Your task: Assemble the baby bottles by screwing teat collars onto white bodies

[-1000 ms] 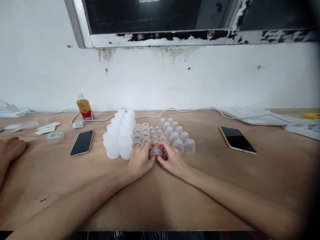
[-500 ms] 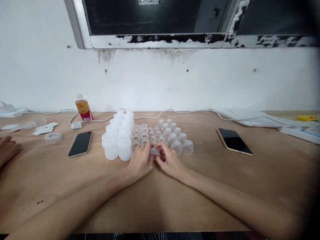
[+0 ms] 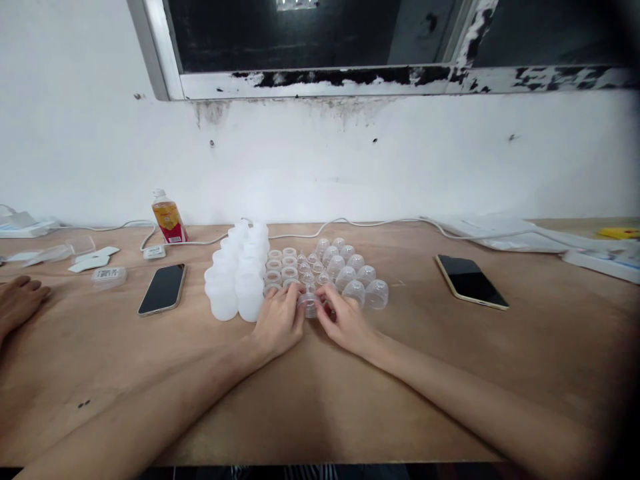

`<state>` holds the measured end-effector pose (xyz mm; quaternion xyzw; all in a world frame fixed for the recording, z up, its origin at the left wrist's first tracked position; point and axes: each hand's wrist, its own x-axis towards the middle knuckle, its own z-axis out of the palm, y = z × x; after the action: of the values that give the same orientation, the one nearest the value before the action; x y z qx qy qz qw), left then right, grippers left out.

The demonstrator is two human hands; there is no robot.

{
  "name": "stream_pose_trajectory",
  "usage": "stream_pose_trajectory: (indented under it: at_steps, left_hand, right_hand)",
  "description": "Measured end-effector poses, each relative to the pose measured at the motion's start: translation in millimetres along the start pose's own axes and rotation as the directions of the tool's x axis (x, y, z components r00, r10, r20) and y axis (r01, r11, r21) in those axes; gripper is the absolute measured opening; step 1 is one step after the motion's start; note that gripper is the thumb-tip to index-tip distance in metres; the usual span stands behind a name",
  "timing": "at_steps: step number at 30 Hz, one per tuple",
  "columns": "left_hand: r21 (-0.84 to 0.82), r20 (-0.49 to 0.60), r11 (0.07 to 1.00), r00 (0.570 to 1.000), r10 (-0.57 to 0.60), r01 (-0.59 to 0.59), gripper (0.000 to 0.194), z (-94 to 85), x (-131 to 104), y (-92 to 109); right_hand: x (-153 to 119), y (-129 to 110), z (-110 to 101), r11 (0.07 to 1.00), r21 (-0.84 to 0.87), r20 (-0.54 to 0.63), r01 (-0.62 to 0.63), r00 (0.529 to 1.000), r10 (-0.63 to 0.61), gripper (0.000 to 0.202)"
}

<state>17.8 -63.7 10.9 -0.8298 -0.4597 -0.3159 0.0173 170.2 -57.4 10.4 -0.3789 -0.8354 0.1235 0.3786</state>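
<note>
Between my two hands is a small clear round part [image 3: 310, 307], near the front of the rows. My left hand [image 3: 281, 317] has its fingers closed on the part's left side. From the right, my right hand [image 3: 345, 319] pinches the same part. Frosted white bottles [image 3: 237, 280] stand in rows left of my hands. Pale rings [image 3: 273, 265], small clear nipple-shaped pieces [image 3: 317, 267] and clear domed caps [image 3: 377, 293] are lined up behind and to the right of my hands.
A phone [image 3: 163, 289] lies at the left, another phone [image 3: 471, 281] at the right. Behind are a drink bottle [image 3: 169, 217], a white cable [image 3: 320, 230] and plastic bags [image 3: 495, 235]. Another person's hand [image 3: 23, 301] rests at the far left.
The clear part between my fingers sits slightly higher and shows its round rim more. My fingers have shifted a little around it. The other person's hand has moved slightly right.
</note>
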Motion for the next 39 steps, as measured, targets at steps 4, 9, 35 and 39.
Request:
stream_pose_trajectory:
  at_steps: [4, 9, 35, 39]
  left_hand:
    - [0.102, 0.024, 0.994, 0.999, 0.048, -0.05, 0.016, -2.8, 1.2, 1.2]
    - [0.179, 0.051, 0.979, 0.994, 0.093, -0.101, 0.015, -3.6, -0.2, 0.8]
    - [-0.15, 0.027, 0.988, 0.999, 0.045, -0.041, 0.025, 2.4, -2.3, -2.9]
    - [-0.111, 0.03, 0.987, 0.992, 0.121, -0.117, 0.026, 0.5, -2.7, -3.7]
  right_hand:
    - [-0.3, -2.1, -0.9, 1.0, -0.005, -0.023, -0.016, 1.0, 0.016, 0.005]
    - [-2.9, -1.3, 0.0, 0.998, -0.048, 0.012, 0.039, 0.999, -0.038, 0.009]
    - [-2.3, 1.2, -0.7, 1.0, -0.015, 0.057, 0.013, 0.998, -0.012, 0.023]
    - [-3.4, 0.4, -1.3, 1.0, -0.004, 0.025, 0.026, 0.999, -0.026, 0.024]
